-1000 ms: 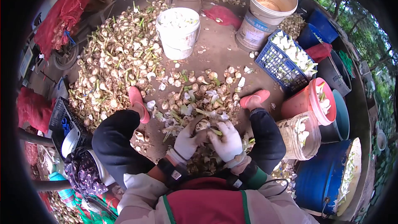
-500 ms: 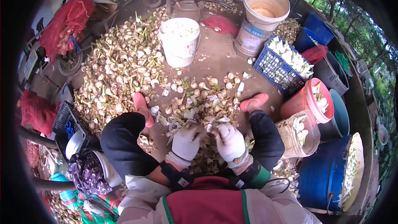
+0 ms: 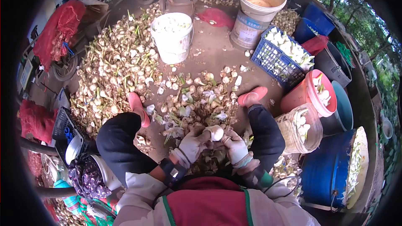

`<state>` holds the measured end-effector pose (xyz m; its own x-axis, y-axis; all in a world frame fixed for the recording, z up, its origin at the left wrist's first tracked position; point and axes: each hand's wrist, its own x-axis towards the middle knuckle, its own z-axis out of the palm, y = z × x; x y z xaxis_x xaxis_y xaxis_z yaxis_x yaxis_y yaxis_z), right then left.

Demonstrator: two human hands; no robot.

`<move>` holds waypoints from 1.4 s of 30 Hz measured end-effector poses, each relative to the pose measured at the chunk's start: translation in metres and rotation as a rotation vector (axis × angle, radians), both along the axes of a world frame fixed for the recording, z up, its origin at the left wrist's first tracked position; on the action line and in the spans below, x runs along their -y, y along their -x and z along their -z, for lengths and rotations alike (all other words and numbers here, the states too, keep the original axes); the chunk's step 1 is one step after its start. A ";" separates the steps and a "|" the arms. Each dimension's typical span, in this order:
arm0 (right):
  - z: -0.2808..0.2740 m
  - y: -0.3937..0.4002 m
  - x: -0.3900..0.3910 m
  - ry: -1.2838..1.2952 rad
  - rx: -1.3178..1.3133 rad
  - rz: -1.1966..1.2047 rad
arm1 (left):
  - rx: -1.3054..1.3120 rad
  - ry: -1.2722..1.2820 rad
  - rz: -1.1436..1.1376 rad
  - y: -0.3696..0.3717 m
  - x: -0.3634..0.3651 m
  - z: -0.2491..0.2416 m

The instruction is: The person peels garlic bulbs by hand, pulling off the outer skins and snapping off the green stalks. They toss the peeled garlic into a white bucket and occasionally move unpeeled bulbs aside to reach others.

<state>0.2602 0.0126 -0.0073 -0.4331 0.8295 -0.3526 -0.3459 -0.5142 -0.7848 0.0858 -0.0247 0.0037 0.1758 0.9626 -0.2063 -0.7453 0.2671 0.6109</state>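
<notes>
A pale, smooth garlic bulb [image 3: 215,132] is held between my two hands above the loose skins. My left hand [image 3: 191,145], in a white glove with darker fingertips, is closed on the bulb's left side. On the other side, the gloved fingers of my right hand [image 3: 235,146] are pinched together at the bulb's right edge. Just beyond my hands lies a small heap of unpeeled garlic [image 3: 197,102] mixed with torn papery skins [image 3: 173,132], spread on the ground between my feet.
A large garlic pile [image 3: 113,71] spreads at the left. A white bucket [image 3: 171,48] of garlic stands ahead. To the right are a blue crate [image 3: 272,60], a pink bucket [image 3: 295,96], a clear tub [image 3: 293,132] and a blue drum [image 3: 326,167], each holding pale garlic. A black crate [image 3: 63,121] is at left.
The bulb, partly covered by loose skin and fingers before, now shows smooth and white between my hands. My left hand has turned, and both wrists have tilted. The view has shifted slightly.
</notes>
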 end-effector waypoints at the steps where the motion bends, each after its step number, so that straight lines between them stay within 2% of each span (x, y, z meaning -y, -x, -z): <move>1: 0.013 -0.005 -0.001 -0.160 0.141 -0.010 | -0.061 0.088 0.029 0.002 -0.003 0.011; 2: 0.017 -0.011 -0.002 -0.148 0.145 -0.010 | -0.120 0.177 0.062 0.002 -0.005 0.022; 4: 0.023 -0.028 -0.009 -0.436 0.604 -0.083 | -0.030 0.148 0.122 -0.006 -0.011 0.034; 5: 0.020 -0.040 -0.018 -1.003 0.932 -0.048 | -0.060 0.168 0.121 -0.015 -0.013 0.027; 6: 0.025 -0.056 -0.027 -1.312 1.171 0.019 | -0.092 0.190 0.120 -0.021 -0.015 0.019; 7: 0.002 -0.071 -0.036 -1.338 1.329 0.103 | -0.071 0.176 0.170 -0.021 -0.020 0.010; 8: -0.017 -0.089 -0.046 -1.378 1.430 0.288 | -0.059 0.189 0.173 -0.018 -0.024 0.015; 9: -0.027 -0.112 -0.053 -1.275 1.503 0.434 | -0.045 0.149 0.190 -0.013 -0.029 0.019; 10: -0.048 -0.124 -0.067 -1.293 1.520 0.585 | -0.030 0.112 0.204 -0.007 -0.033 0.025; 11: -0.054 -0.137 -0.075 -1.194 1.763 0.652 | -0.202 0.152 0.286 0.000 -0.035 0.047; 12: -0.060 -0.151 -0.083 -1.066 2.002 0.698 | -0.190 0.166 0.283 0.001 -0.032 0.074; 13: -0.050 -0.145 -0.096 -1.161 2.067 0.708 | -0.291 0.189 0.316 -0.002 -0.026 0.101; 14: -0.045 -0.130 -0.112 -1.261 2.127 0.718 | -0.394 0.212 0.348 0.001 -0.031 0.095; 15: -0.035 -0.105 -0.121 -1.281 2.086 0.598 | -0.574 0.180 0.305 0.003 -0.029 0.083; 16: -0.032 -0.061 -0.139 -1.373 1.730 0.438 | -0.570 0.191 0.295 0.008 -0.033 0.076; 17: -0.031 -0.015 -0.157 -1.390 1.509 0.204 | -0.556 0.252 0.355 0.012 -0.035 0.075; 19: 0.027 0.052 -0.190 -1.357 1.334 0.038 | -0.536 0.350 0.454 0.022 -0.038 0.093; 20: 0.060 0.086 -0.212 -1.297 1.339 -0.049 | -0.535 0.364 0.444 0.026 -0.039 0.098; 21: 0.089 0.118 -0.233 -1.277 1.224 -0.076 | -0.518 0.365 0.402 0.028 -0.041 0.101; 22: 0.112 0.147 -0.253 -1.069 1.359 -0.236 | -0.502 0.366 0.359 0.030 -0.043 0.105; 23: 0.152 0.167 -0.277 -0.991 1.418 -0.315 | -0.605 0.334 0.432 0.033 -0.044 0.112; 24: 0.168 0.184 -0.290 -0.989 1.531 -0.351 | -0.657 0.431 0.485 0.036 -0.050 0.102; 26: 0.206 0.189 -0.305 -0.945 1.648 -0.514 | -0.635 0.386 0.407 0.035 -0.041 0.123; 27: 0.217 0.188 -0.308 -0.934 1.641 -0.497 | -0.634 0.394 0.405 0.039 -0.041 0.142; 28: 0.211 0.190 -0.303 -0.932 1.643 -0.502 | -0.938 0.044 0.149 0.044 -0.040 0.164; 30: 0.164 0.188 -0.276 -0.870 1.435 -0.465 | -0.611 0.114 -0.213 0.054 -0.043 0.167; 31: 0.133 0.184 -0.248 -0.890 1.175 -0.404 | 0.012 0.518 -0.270 0.062 -0.052 0.157; 32: 0.106 0.177 -0.214 -0.895 0.913 -0.342 | 0.020 0.515 -0.270 0.069 -0.056 0.156; 34: 0.084 0.159 -0.151 -0.590 0.389 -0.437 | 0.425 0.389 -0.366 0.081 -0.057 0.153; 35: 0.072 0.149 -0.126 -0.797 0.394 -0.463 | 0.424 0.391 -0.362 0.084 -0.055 0.141; 38: 0.043 0.126 -0.079 -0.967 0.460 -0.411 | 0.543 0.392 -0.385 0.079 -0.048 0.109; 40: 0.029 0.111 -0.079 -0.858 0.675 -0.263 | -0.039 0.300 -0.493 0.069 -0.046 0.102; 41: 0.009 0.110 -0.078 -0.757 0.920 -0.328 | -0.124 0.262 -0.504 0.067 -0.044 0.098; 42: 0.003 0.108 -0.073 -0.777 0.920 -0.307 | -0.127 0.235 -0.499 0.063 -0.042 0.094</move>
<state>0.1518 0.0854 -0.0105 -0.4983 0.8624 -0.0891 0.5465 0.2327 -0.8045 0.0225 0.0174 -0.0900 -0.3287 0.8484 -0.4148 -0.7407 0.0408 0.6706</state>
